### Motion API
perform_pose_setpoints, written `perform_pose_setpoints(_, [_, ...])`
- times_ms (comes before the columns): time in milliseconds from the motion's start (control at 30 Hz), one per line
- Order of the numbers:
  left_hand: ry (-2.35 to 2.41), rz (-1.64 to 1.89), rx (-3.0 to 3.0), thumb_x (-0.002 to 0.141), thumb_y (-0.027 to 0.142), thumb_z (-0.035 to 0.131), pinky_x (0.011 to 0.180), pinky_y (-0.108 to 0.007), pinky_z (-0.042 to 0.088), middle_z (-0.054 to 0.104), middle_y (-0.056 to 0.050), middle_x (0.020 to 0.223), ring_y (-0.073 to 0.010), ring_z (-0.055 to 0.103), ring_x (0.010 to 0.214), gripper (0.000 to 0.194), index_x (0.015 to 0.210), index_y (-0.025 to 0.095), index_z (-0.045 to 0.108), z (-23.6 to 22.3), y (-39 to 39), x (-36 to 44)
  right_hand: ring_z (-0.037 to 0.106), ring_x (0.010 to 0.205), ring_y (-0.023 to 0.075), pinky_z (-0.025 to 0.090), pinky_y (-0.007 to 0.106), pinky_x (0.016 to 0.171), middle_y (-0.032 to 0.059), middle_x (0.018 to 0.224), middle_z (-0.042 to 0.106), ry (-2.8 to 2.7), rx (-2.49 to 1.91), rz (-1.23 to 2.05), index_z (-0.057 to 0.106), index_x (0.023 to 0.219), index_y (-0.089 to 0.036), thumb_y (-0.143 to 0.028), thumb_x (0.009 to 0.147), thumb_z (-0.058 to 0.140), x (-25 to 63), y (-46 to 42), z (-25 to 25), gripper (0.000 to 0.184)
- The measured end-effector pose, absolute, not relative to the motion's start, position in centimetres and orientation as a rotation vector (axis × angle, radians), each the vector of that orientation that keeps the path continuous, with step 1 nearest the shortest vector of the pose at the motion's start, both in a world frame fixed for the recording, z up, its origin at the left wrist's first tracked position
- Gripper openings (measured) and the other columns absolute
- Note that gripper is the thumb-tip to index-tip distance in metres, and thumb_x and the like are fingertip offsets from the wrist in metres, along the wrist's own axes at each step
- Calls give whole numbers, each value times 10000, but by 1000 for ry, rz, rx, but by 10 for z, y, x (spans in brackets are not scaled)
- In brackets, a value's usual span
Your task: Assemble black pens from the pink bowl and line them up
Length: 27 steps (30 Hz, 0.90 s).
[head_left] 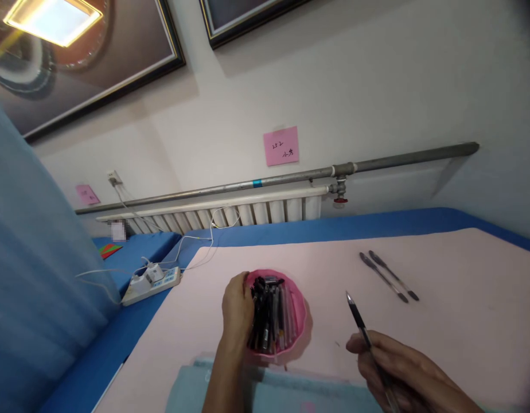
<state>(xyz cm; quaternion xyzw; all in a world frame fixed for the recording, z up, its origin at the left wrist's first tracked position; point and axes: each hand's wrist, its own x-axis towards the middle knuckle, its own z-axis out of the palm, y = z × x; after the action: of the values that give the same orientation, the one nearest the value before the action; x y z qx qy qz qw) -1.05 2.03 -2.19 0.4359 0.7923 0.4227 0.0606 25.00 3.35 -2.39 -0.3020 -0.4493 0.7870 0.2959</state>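
A pink dish (303, 314) full of several dark pens sits on the pale pink table sheet (463, 338). My left hand (238, 310) reaches into the dish from its left rim, fingers curled down among the pens. My right hand (398, 370) is closed on a single pen (360, 324), tip pointing up and away, to the right of the dish. Two more pens (388, 275) lie side by side on the sheet further right and back.
A white power strip (151, 284) with cables lies on the blue cover at left. A radiator (230, 215) and pipe (291, 178) run along the wall behind. A blue partition (28, 275) stands at left. A light-blue cloth (269, 390) lies at the near edge.
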Motion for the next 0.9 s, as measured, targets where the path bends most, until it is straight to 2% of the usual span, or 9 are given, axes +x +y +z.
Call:
perform_pose_setpoints(133, [2297,1167,1457,740,85,468,947,-307,360,640,-63,1094,-189,540,1042,329,1000,202,634,-35,36,-7,225,385,21,184,158,379,-60,529,446,-1210,-846,2080,636,823,-189,-429,730,614,248,32,-19,259])
perform_pose_setpoints(300, [2283,1152,1415,733,98,490,874,-323,393,665,-64,1009,-197,572,960,289,955,210,636,-43,40,-3,253,375,19,178,157,368,-52,538,461,-1227,-873,2070,639,824,-183,-423,724,605,247,32,-15,262])
perform_pose_setpoints(500, [2237,1307,1280,707,141,525,841,-357,385,674,-75,892,-216,579,866,197,847,199,652,-38,37,-10,250,366,22,189,170,363,-58,520,451,-1251,-885,2047,630,801,-177,-417,692,612,246,32,-15,264])
perform_pose_setpoints(633, [2090,1474,1125,694,206,527,788,-337,423,673,-54,819,-195,600,808,147,792,196,637,-31,30,-10,274,369,21,209,171,374,-55,534,462,-1303,-887,1989,631,806,-175,-407,713,590,247,33,-14,253])
perform_pose_setpoints(767, [1859,1588,980,658,293,549,692,-303,473,666,-62,799,-169,618,722,209,812,158,592,-26,24,-4,292,370,24,207,172,375,-58,540,456,-1363,-886,1952,621,819,-177,-388,737,566,246,32,-12,232])
perform_pose_setpoints(900, [1784,1615,903,605,303,574,652,-274,472,646,-40,765,-145,605,674,247,802,153,567,-23,21,-2,286,377,31,203,171,367,-55,554,461,-1398,-903,1934,604,823,-179,-388,753,541,245,29,-10,229])
